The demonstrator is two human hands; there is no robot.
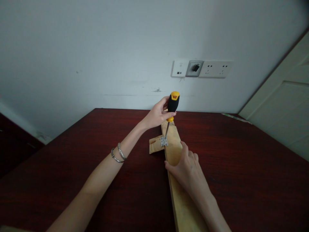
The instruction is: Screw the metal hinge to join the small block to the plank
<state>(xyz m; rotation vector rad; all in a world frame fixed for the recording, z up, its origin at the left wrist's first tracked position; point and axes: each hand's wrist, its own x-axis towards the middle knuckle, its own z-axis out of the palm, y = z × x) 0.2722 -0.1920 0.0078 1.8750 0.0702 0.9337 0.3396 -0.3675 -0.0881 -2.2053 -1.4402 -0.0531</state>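
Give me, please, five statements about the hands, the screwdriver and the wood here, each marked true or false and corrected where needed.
1. The left hand holds the screwdriver. True.
2. The screwdriver is entirely red. False: it has black and yellow parts.
3. The screwdriver points down at the hinge. True.
4. The right hand is on the long board. True.
5. The small wood piece lies right of the board. False: the small wood piece is on its left.
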